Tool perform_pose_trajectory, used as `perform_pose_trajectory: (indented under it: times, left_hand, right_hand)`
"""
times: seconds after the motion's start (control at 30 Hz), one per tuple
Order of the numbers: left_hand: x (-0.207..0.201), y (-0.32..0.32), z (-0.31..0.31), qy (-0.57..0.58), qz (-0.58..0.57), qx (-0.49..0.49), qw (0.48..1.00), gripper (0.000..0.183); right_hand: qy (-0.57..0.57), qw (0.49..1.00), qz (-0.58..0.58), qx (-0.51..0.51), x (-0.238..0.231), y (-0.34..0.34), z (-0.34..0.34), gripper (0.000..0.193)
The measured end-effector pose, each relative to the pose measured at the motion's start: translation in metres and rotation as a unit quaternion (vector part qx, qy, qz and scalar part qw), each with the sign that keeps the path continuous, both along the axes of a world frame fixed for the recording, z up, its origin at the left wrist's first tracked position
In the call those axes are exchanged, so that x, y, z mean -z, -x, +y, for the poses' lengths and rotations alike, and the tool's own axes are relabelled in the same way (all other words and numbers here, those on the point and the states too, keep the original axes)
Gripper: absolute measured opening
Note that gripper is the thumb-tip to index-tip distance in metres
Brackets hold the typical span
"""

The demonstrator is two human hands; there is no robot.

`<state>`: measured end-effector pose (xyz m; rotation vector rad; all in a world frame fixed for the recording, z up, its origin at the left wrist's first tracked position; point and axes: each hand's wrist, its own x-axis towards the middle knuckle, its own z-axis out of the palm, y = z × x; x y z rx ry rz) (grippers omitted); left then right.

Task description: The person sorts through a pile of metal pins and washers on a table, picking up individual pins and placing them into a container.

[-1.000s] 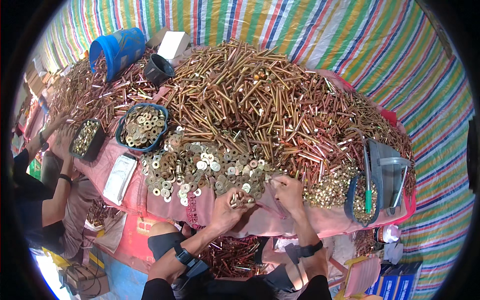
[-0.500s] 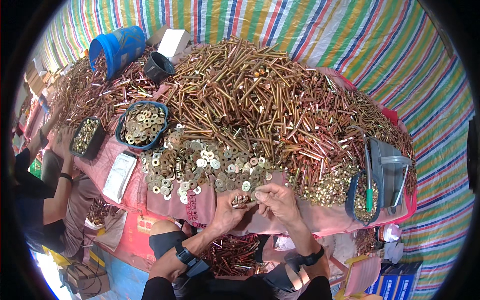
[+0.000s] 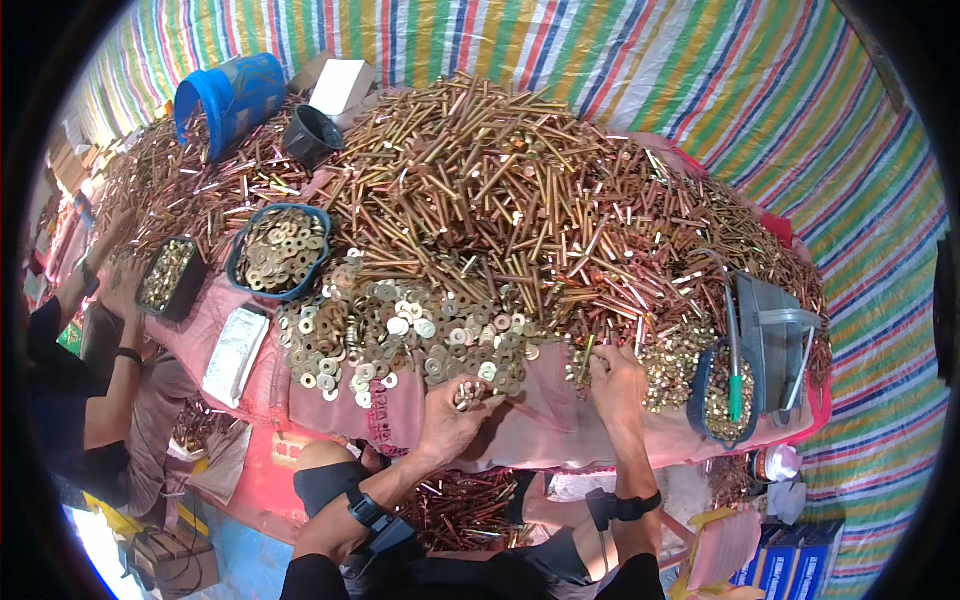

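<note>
My left hand (image 3: 455, 420) is curled around a cluster of small brass-coloured metal pieces (image 3: 467, 395); whether they are nuts or bolt ends I cannot tell. It hovers at the front edge of a spread of flat round washers (image 3: 400, 330). My right hand (image 3: 619, 385) is at the near edge of the heap, between the long bolts (image 3: 500, 200) and a pile of small nuts (image 3: 675, 370). Its fingers are bent together, and what they grip, if anything, is hidden. A few bolts (image 3: 585, 365) lie just left of its fingertips.
A blue basin (image 3: 280, 250) of washers and a dark tub (image 3: 170, 275) of small parts stand left. On the right are a blue tub (image 3: 725, 400) of nuts and a grey scoop-like container (image 3: 768, 330). A blue bucket (image 3: 230, 100) lies tipped behind. Another person's arm (image 3: 115, 400) is at far left.
My right hand has parted from my left and moved right to the edge of the nuts and bolts. My left hand has turned slightly, still holding its cluster.
</note>
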<state>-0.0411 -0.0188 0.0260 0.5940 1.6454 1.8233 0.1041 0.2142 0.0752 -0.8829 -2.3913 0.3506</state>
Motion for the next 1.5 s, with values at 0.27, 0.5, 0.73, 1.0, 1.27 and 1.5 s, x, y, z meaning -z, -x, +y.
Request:
perform_pose_trajectory:
  times: [0.27, 0.5, 0.73, 1.0, 1.27, 1.5]
  left_hand:
    - [0.004, -0.001, 0.003, -0.010, 0.008, -0.007, 1.000, 0.018]
    - [0.003, -0.003, 0.000, -0.047, -0.018, 0.015, 0.999, 0.017]
    - [0.007, -0.003, -0.001, -0.057, 0.024, 0.022, 0.998, 0.015]
    - [-0.002, -0.003, 0.000, -0.010, -0.005, -0.001, 1.000, 0.016]
    - [-0.007, 0.000, -0.002, 0.010, 0.008, 0.000, 1.000, 0.019]
    - [0.002, -0.002, 0.001, -0.039, -0.018, -0.007, 0.999, 0.019]
  right_hand:
    - [0.389, 0.890, 0.132, -0.198, -0.007, 0.035, -0.067, 0.022]
    - [0.557, 0.802, 0.112, -0.187, -0.003, 0.045, -0.080, 0.025]
    - [0.626, 0.761, 0.092, -0.146, 0.001, 0.041, -0.074, 0.023]
    - [-0.047, 0.997, 0.002, -0.055, -0.019, 0.008, -0.018, 0.019]
    - [-0.122, 0.982, -0.135, -0.058, 0.011, 0.001, -0.004, 0.036]
    - [-0.090, 0.994, -0.008, -0.062, 0.012, 0.009, 0.005, 0.028]
